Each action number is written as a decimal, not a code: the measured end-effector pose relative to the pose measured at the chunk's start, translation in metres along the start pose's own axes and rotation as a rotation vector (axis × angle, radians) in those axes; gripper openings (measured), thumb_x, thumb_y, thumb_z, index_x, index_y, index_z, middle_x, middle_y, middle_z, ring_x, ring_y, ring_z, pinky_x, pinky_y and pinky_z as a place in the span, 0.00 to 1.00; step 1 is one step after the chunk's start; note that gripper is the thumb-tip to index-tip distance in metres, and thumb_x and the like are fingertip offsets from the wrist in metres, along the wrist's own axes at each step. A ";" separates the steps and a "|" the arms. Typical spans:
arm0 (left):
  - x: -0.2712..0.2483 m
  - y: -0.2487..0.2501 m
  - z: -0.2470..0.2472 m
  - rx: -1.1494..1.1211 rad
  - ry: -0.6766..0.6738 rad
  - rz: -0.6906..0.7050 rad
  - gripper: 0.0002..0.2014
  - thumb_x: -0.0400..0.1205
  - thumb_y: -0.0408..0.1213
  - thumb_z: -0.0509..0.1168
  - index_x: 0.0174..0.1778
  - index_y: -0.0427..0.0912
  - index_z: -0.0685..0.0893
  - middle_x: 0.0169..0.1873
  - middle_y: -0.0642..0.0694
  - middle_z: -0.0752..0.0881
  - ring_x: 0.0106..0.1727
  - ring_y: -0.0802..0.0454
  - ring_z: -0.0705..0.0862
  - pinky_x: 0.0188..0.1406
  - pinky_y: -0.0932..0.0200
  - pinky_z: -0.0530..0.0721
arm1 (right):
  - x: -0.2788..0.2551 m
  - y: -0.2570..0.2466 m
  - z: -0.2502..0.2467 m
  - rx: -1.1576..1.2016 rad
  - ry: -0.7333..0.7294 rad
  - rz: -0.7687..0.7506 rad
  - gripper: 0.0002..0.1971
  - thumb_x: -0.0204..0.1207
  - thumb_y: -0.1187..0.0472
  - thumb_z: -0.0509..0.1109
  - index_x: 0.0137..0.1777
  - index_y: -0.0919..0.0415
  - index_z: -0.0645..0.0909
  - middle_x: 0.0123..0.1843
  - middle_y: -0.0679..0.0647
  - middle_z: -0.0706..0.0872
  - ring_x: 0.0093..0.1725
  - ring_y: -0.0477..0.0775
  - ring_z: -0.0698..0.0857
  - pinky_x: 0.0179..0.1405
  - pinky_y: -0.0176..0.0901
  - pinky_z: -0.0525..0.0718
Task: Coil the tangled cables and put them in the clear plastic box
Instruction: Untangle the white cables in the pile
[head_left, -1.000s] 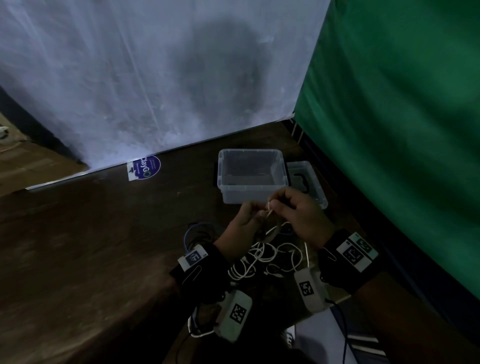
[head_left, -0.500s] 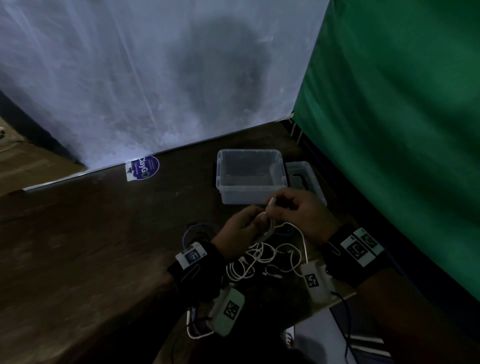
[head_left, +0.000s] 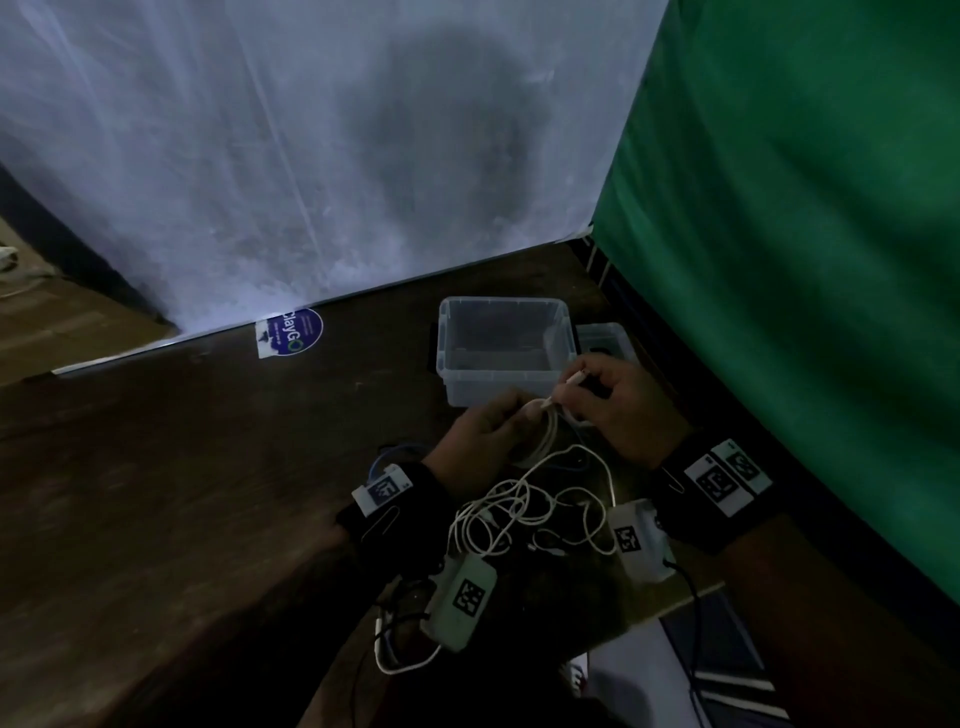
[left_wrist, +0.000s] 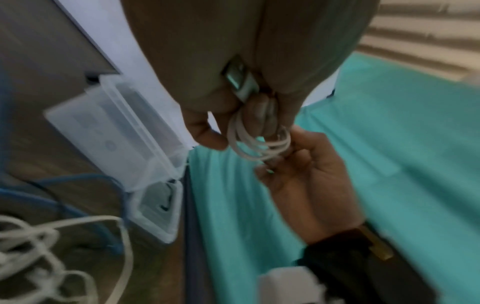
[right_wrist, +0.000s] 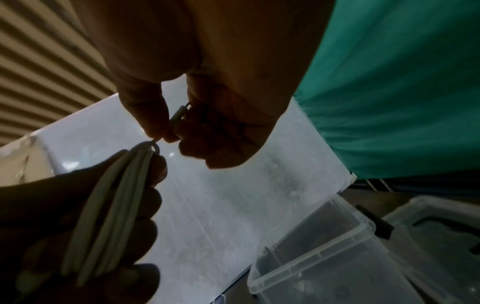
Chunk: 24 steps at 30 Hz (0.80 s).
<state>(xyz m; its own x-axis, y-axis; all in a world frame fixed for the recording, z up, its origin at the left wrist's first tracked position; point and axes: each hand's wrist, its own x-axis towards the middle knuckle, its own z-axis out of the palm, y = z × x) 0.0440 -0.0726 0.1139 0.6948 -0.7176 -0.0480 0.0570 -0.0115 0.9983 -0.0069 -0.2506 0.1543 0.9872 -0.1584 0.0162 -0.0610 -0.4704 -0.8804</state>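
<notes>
1. Your left hand (head_left: 488, 431) clenched the white cable's (head_left: 545, 436) finished loops, keeping them from springing apart.
2. Your right hand (head_left: 621, 410) pinched its plug end (head_left: 574, 378), apparently to wrap it.
3. 1 clear plastic box (head_left: 506, 353) waited at 12 o'clock; 1 tangle (head_left: 524, 512) lay at 6.

white cable (head_left: 545, 431) | clear box (head_left: 506, 384); green curtain (head_left: 805, 208); blue cable (head_left: 384, 457)
</notes>
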 end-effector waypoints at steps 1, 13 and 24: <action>0.002 0.004 0.000 0.004 0.017 0.015 0.10 0.87 0.38 0.56 0.51 0.35 0.79 0.33 0.47 0.77 0.31 0.59 0.76 0.34 0.64 0.77 | 0.002 0.000 0.001 0.053 0.006 0.018 0.09 0.77 0.63 0.72 0.38 0.50 0.82 0.35 0.47 0.86 0.38 0.44 0.85 0.42 0.37 0.84; 0.000 0.015 -0.019 0.177 0.007 -0.005 0.11 0.86 0.35 0.61 0.57 0.39 0.87 0.48 0.49 0.90 0.48 0.60 0.88 0.50 0.65 0.84 | -0.004 0.008 0.021 0.425 0.118 0.166 0.06 0.80 0.69 0.69 0.50 0.58 0.79 0.43 0.55 0.87 0.39 0.46 0.89 0.38 0.37 0.86; -0.001 0.010 -0.029 0.192 0.188 0.048 0.09 0.83 0.35 0.66 0.55 0.49 0.88 0.44 0.50 0.91 0.46 0.53 0.90 0.48 0.56 0.87 | -0.014 0.010 0.041 0.295 0.024 0.121 0.10 0.77 0.63 0.75 0.57 0.63 0.84 0.49 0.56 0.92 0.49 0.53 0.92 0.47 0.46 0.91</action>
<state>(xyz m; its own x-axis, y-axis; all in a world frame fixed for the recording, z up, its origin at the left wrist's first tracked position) 0.0647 -0.0521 0.1233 0.8151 -0.5791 0.0121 -0.1036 -0.1253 0.9867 -0.0151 -0.2177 0.1255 0.9716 -0.2196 -0.0887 -0.1289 -0.1759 -0.9759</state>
